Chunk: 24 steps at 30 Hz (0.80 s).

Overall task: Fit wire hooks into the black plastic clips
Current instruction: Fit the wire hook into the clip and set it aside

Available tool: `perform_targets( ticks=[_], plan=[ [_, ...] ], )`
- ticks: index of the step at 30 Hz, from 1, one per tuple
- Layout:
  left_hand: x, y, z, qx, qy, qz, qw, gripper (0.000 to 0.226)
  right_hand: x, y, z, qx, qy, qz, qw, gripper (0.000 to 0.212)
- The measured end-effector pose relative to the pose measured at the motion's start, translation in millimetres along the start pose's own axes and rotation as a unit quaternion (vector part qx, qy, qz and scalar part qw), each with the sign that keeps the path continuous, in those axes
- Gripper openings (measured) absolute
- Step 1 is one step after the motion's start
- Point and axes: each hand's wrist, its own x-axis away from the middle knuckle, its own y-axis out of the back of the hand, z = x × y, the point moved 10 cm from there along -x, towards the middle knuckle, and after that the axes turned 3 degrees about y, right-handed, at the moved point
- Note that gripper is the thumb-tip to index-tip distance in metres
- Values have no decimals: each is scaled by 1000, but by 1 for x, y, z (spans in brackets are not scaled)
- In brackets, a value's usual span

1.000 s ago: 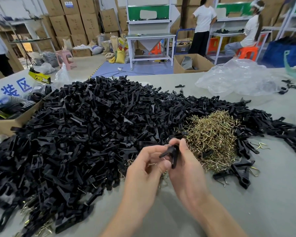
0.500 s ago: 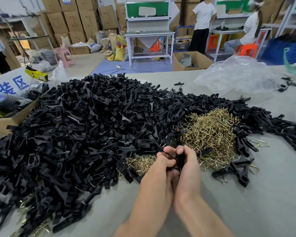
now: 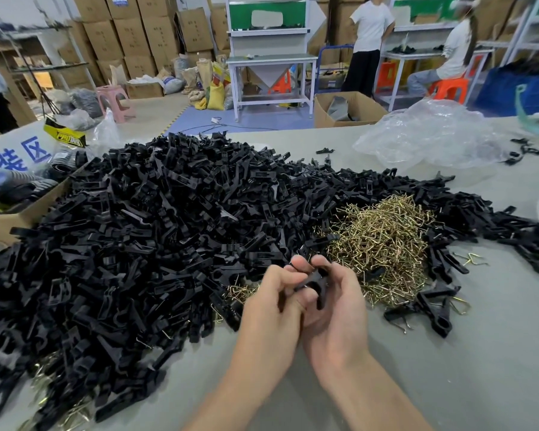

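A black plastic clip (image 3: 313, 279) is gripped above the counter (image 3: 479, 353), towards its near edge.
The left hand (image 3: 271, 303) and right hand (image 3: 339, 309) are pressed together, fingers curled round it, beside the wire hooks (image 3: 383, 244) and clip pile (image 3: 137, 237).

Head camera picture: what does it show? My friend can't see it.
A person's left hand and right hand hold one small black plastic clip over a grey table. Behind them spreads a huge pile of black plastic clips, with a heap of gold-coloured wire hooks on the right.
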Motion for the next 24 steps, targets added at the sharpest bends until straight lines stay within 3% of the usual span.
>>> perform_targets(
  ticks=[6, 10, 12, 15, 17, 19, 24],
  plan=[
    [-6, 16, 13, 242, 58, -20, 968, 4, -2, -21, -2, 118, 8, 116, 986, 36],
    [-2, 9, 22, 311, 112, 11, 944, 15, -3, -24, 5, 161, 44, 116, 979, 35],
    [2, 9, 18, 280, 95, 13, 955, 25, -1, -24, 15, 212, 76, 119, 967, 31],
    [7, 17, 3, 121, 11, -29, 992, 32, 3, -23, 31, 299, 133, 129, 936, 32],
    [10, 17, -4, 41, -25, -41, 998, 32, 7, -23, 37, 320, 144, 134, 927, 38],
    [12, 19, -3, 3, -37, -49, 998, 26, 8, -15, 47, 319, 159, 97, 929, 39],
    [12, 26, 4, -4, -29, -73, 997, 33, 8, 16, 75, 333, 204, -30, 920, 13]
  ],
)
